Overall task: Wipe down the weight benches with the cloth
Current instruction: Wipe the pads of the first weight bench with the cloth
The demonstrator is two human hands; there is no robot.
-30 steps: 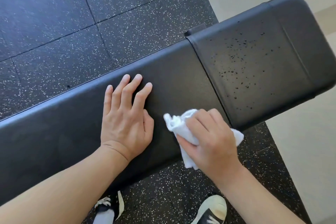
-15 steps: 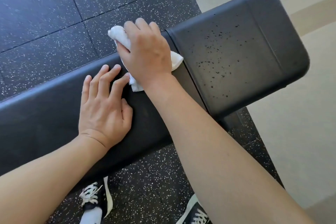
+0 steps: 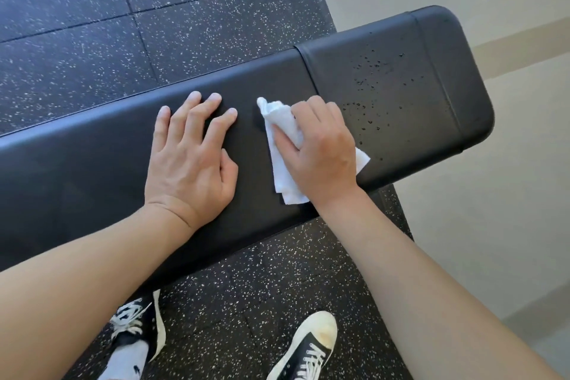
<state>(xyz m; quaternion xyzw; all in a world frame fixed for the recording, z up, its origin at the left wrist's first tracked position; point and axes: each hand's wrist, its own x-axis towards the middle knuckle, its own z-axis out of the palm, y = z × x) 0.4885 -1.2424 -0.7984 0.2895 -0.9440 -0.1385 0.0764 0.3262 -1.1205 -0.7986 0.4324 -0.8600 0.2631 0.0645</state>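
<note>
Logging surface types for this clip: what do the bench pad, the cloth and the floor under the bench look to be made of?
Bench pad: likely vinyl or synthetic leather, matte black with a fine grain; spray droplets bead on its end section. Cloth: soft white fabric or thick paper towel, crumpled under the right hand; which one is unclear. Floor: apparently rubber gym tiles, black with white flecks and visible seams.

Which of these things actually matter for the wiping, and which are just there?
Part of the job:
- white cloth, gripped by the right hand
- black bench, both pads
- droplets on the end pad
- left hand, resting flat on the bench

Just there:
- speckled rubber floor
- sneakers on the person's feet
- beige floor beyond the mat
</note>
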